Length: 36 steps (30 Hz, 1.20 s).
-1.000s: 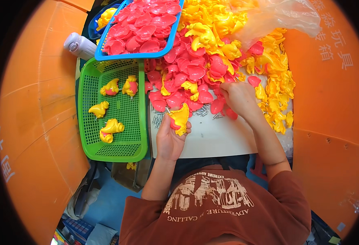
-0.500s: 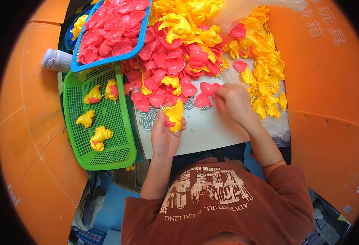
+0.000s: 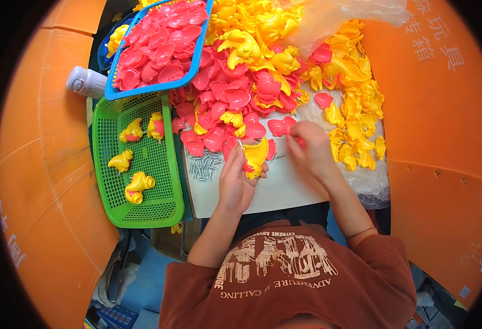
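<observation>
My left hand (image 3: 237,182) is closed around a yellow plastic toy half (image 3: 256,156) with red parts at its lower edge. A thin metal pin sticks up near the fingertips. To the right, my right hand (image 3: 313,149) has its thumb and fingers pinched on a red plastic shell (image 3: 300,142), mostly hidden by the fingers. Beyond that hand lie two red shells (image 3: 280,126) on the white board (image 3: 285,186). Small metal pins (image 3: 203,166) are scattered on the board left of my left hand.
A green basket (image 3: 140,215) on the left holds several yellow-and-red toys (image 3: 140,183). Behind it are a blue basket (image 3: 142,90) of red shells and a pale bottle (image 3: 86,82). Heaped red shells (image 3: 235,98) and yellow pieces (image 3: 356,104) lie beyond my hands; orange panels (image 3: 433,181) flank both sides.
My left hand has moved right with the yellow toy half, closer to my right hand. My right hand has shifted slightly down, still pinched. The whole view has shifted a little.
</observation>
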{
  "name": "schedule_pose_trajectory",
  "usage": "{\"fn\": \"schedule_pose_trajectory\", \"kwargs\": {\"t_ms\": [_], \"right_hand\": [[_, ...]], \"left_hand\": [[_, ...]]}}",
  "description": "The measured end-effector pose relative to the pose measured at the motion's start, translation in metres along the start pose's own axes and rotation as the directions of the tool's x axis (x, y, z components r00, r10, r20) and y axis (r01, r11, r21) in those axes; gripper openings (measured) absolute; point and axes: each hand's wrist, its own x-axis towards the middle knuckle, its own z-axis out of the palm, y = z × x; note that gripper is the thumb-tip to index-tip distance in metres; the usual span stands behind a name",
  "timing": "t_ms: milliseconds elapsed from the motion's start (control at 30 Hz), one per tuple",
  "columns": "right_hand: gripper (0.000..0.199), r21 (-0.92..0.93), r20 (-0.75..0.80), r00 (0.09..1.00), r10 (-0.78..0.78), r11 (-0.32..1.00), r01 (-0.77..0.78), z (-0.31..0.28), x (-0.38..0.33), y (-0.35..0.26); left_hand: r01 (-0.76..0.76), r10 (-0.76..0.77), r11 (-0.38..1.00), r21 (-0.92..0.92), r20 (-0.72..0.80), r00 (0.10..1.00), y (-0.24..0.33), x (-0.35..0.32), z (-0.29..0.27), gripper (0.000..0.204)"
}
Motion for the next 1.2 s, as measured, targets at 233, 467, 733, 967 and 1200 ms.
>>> {"fn": "schedule_pose_trajectory", "kwargs": {"t_ms": [233,467,733,967,1200], "right_hand": [[0.02,0.231,-0.002,0.97,-0.243,0.944,0.237,-0.025,0.016,-0.045],[0.026,0.101,-0.065,0.915,-0.398,0.91,0.403,-0.017,0.019,-0.042],[0.04,0.054,-0.036,0.892,-0.45,0.891,0.451,-0.017,0.013,-0.041],[0.041,0.039,0.005,0.887,-0.461,0.887,0.461,-0.02,0.014,-0.041],[0.022,0.452,0.155,0.982,-0.105,0.892,0.024,-0.016,0.013,-0.031]], "left_hand": [[0.015,-0.022,0.992,0.126,0.054,0.998,-0.001,0.001,0.021,0.031],[-0.05,0.04,0.986,0.161,0.064,0.997,-0.005,-0.002,0.032,0.032],[-0.063,0.058,0.987,0.146,0.037,0.998,-0.006,-0.004,0.035,0.033],[-0.071,0.065,0.98,0.187,0.038,0.997,-0.005,-0.004,0.036,0.033],[-0.11,0.093,0.966,0.234,0.082,0.992,-0.002,-0.004,0.032,0.035]]}}
